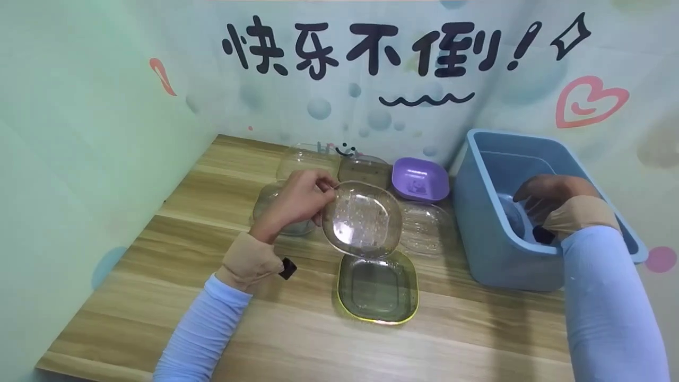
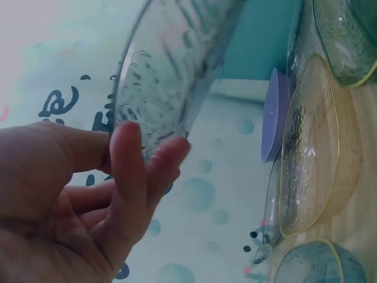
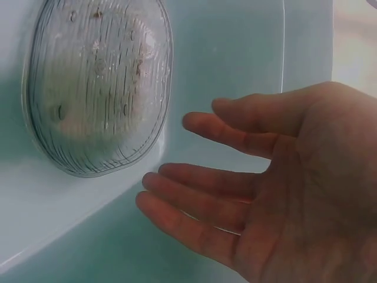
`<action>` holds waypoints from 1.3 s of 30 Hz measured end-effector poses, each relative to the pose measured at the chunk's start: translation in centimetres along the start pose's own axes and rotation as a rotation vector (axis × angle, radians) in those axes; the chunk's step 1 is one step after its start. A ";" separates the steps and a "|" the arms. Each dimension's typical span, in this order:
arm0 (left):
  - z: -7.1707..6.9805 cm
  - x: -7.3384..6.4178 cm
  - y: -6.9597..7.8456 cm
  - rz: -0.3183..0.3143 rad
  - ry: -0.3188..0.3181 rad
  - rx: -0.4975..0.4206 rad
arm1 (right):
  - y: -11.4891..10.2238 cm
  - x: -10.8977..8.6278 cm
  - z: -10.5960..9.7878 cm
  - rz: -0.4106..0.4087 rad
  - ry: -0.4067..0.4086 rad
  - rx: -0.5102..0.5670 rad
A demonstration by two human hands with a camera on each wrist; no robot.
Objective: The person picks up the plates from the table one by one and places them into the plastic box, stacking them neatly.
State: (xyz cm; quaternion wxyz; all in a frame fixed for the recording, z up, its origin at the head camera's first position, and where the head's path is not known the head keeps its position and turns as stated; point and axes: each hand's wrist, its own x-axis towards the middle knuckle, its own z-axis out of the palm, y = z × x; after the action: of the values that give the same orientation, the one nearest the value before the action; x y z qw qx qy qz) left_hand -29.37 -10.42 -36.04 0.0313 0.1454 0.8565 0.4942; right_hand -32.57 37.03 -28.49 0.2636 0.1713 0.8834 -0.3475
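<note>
My left hand [image 1: 302,199] pinches the edge of a clear square dish [image 1: 363,220] with rounded corners, holding it up over the table. In the left wrist view, thumb and fingers grip the rim of this textured dish [image 2: 168,76]. Reaching into a blue bin [image 1: 493,196] on the right, my right hand [image 1: 557,191] has its fingers spread and relaxed. The right wrist view shows a clear ribbed dish [image 3: 100,88] at the bottom of the bin, just beyond the fingertips of the right hand [image 3: 247,177], which holds nothing.
A dark green dish with a yellow rim [image 1: 376,289] sits below the raised dish. Behind are a purple bowl [image 1: 420,180], a clear dish [image 1: 427,228], a brownish dish [image 1: 363,167], a yellowish dish [image 1: 307,156] and a bluish dish [image 1: 267,201]. A printed curtain [image 1: 339,116] backs the table.
</note>
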 end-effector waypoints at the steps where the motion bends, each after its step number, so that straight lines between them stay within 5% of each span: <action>1: 0.1 0.1 0.0 -0.002 0.008 -0.021 | 0.0 0.0 0.0 -0.005 0.005 0.012; 5: 0.2 0.2 0.0 -0.007 0.033 -0.108 | 0.5 0.8 -0.3 -0.036 0.034 0.022; 11: 0.5 0.2 -0.1 -0.014 0.065 -0.183 | 1.0 4.3 -1.9 -0.198 -0.025 -0.137; 18: 0.7 -0.1 0.4 -0.004 0.112 -0.170 | 0.9 5.9 -3.0 -0.317 0.088 -0.159; 31: 0.9 0.0 0.6 -0.044 0.151 -0.299 | -4.3 2.2 -3.2 -0.479 0.365 -0.182; 39: 1.0 -0.1 0.9 -0.039 0.165 -0.428 | -8.4 -1.1 -0.6 -0.536 0.440 -0.222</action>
State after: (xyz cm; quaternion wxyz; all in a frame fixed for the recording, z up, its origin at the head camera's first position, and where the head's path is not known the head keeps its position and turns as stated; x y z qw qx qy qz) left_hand -28.89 -9.13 -35.75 0.0006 0.0780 0.7344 0.6742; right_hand -35.96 31.50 -23.06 -0.0162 -0.0253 0.9649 -0.2609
